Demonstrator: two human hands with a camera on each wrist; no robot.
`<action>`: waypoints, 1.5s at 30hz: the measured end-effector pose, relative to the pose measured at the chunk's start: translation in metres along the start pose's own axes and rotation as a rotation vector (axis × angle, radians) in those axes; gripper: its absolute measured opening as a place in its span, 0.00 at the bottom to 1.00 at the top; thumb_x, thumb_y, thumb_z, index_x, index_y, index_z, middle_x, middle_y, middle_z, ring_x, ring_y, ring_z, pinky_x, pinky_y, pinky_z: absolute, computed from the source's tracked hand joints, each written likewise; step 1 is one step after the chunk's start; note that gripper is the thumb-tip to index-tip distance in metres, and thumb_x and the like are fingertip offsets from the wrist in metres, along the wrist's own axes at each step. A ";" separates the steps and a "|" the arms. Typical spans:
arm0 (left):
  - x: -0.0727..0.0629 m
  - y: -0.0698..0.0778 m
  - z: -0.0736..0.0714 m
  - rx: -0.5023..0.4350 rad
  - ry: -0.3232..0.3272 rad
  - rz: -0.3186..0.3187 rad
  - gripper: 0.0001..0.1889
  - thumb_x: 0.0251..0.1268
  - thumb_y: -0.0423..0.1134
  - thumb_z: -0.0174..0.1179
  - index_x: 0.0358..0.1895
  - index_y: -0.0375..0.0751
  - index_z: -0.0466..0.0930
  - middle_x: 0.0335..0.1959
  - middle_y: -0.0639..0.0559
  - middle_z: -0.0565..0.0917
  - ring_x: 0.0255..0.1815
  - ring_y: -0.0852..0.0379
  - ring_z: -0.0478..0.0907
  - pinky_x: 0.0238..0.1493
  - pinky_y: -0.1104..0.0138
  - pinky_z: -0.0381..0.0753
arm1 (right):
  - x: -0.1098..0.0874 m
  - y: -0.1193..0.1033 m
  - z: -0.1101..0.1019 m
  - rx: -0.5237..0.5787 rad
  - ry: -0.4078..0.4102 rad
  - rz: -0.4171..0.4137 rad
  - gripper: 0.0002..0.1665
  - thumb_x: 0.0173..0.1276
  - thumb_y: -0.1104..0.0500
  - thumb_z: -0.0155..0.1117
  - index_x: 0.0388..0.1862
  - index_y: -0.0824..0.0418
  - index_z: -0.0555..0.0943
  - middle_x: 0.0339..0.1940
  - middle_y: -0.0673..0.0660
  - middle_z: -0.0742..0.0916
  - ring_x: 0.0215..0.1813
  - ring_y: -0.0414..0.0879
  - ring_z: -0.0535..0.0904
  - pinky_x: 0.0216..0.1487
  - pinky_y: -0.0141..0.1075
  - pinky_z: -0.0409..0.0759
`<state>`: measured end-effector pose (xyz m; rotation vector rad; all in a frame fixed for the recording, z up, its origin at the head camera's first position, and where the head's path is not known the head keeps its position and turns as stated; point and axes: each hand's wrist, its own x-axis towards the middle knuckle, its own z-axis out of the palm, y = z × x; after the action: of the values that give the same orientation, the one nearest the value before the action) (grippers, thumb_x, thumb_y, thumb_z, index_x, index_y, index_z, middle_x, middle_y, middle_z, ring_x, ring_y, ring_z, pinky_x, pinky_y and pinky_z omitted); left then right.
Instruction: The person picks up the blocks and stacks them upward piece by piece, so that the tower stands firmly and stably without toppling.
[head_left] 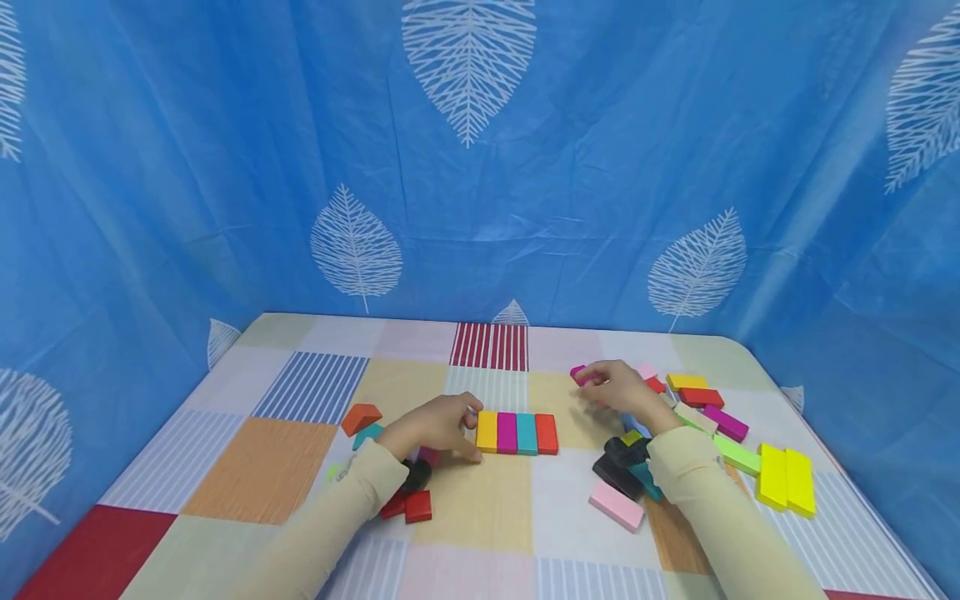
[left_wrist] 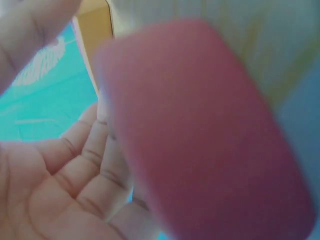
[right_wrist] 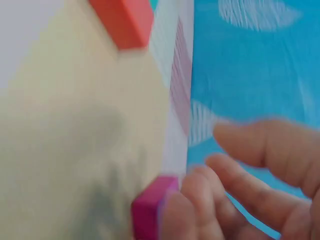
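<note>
In the head view a flat row of blocks lies mid-table: yellow, magenta, teal and red. My left hand is at the row's left end, thumb and fingers spread apart around the yellow block's outer side. In the left wrist view a reddish block fills much of the picture, in front of the palm. Toward the back right, my right hand has its fingers loosely bent beside another magenta block. Its fingertips overlap that block, and the thumb stands apart from them.
Under my left wrist are an orange block, a teal piece and red blocks. Around my right forearm lie a pink block, yellow blocks, a green one and several others. A blue curtain hangs behind the table.
</note>
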<state>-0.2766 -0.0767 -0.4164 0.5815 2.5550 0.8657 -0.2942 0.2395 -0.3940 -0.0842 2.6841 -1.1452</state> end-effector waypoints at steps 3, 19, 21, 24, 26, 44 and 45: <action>-0.001 -0.003 0.002 -0.041 0.036 -0.019 0.35 0.56 0.34 0.83 0.66 0.34 0.78 0.44 0.52 0.83 0.40 0.55 0.76 0.41 0.66 0.83 | 0.008 0.009 -0.005 0.060 0.081 0.063 0.24 0.76 0.64 0.70 0.66 0.74 0.80 0.45 0.63 0.84 0.34 0.47 0.84 0.40 0.37 0.88; -0.010 -0.020 0.008 -0.154 0.096 0.018 0.31 0.55 0.36 0.83 0.63 0.37 0.80 0.44 0.53 0.83 0.41 0.55 0.76 0.42 0.68 0.82 | 0.032 0.013 0.010 -0.099 0.047 0.038 0.24 0.63 0.67 0.79 0.58 0.72 0.86 0.50 0.69 0.86 0.37 0.51 0.77 0.29 0.34 0.79; -0.009 -0.021 0.008 -0.159 0.095 0.029 0.31 0.56 0.36 0.83 0.63 0.37 0.80 0.44 0.53 0.83 0.42 0.55 0.76 0.42 0.68 0.83 | 0.034 0.010 0.014 -0.104 0.023 -0.020 0.23 0.63 0.68 0.79 0.56 0.71 0.87 0.47 0.66 0.87 0.38 0.51 0.77 0.29 0.34 0.77; -0.007 -0.022 0.009 -0.163 0.092 0.029 0.32 0.56 0.37 0.83 0.63 0.37 0.81 0.44 0.54 0.83 0.42 0.55 0.76 0.41 0.68 0.82 | 0.033 0.001 0.020 -0.063 -0.025 -0.062 0.21 0.63 0.69 0.78 0.56 0.71 0.88 0.45 0.64 0.86 0.40 0.51 0.77 0.32 0.34 0.79; -0.005 -0.023 0.010 -0.163 0.091 0.024 0.32 0.56 0.37 0.83 0.63 0.38 0.81 0.43 0.54 0.82 0.42 0.55 0.76 0.40 0.69 0.82 | 0.034 -0.003 0.024 -0.016 -0.053 -0.068 0.21 0.63 0.70 0.78 0.56 0.71 0.88 0.45 0.63 0.85 0.42 0.50 0.78 0.37 0.34 0.82; -0.002 -0.023 0.007 -0.177 0.089 0.013 0.29 0.56 0.40 0.84 0.60 0.38 0.81 0.41 0.55 0.81 0.38 0.57 0.75 0.38 0.70 0.80 | 0.055 -0.033 0.047 -0.011 -0.246 -0.170 0.15 0.68 0.67 0.75 0.53 0.68 0.90 0.43 0.57 0.88 0.46 0.49 0.79 0.47 0.37 0.83; -0.002 -0.023 0.007 -0.176 0.088 0.015 0.29 0.56 0.40 0.84 0.59 0.38 0.81 0.41 0.55 0.81 0.38 0.57 0.76 0.38 0.70 0.80 | 0.056 -0.035 0.048 -0.012 -0.255 -0.181 0.14 0.68 0.68 0.75 0.52 0.68 0.90 0.42 0.57 0.88 0.45 0.49 0.79 0.46 0.36 0.83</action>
<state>-0.2775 -0.0914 -0.4357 0.5201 2.5200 1.1314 -0.3393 0.1736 -0.4115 -0.4513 2.4964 -1.0842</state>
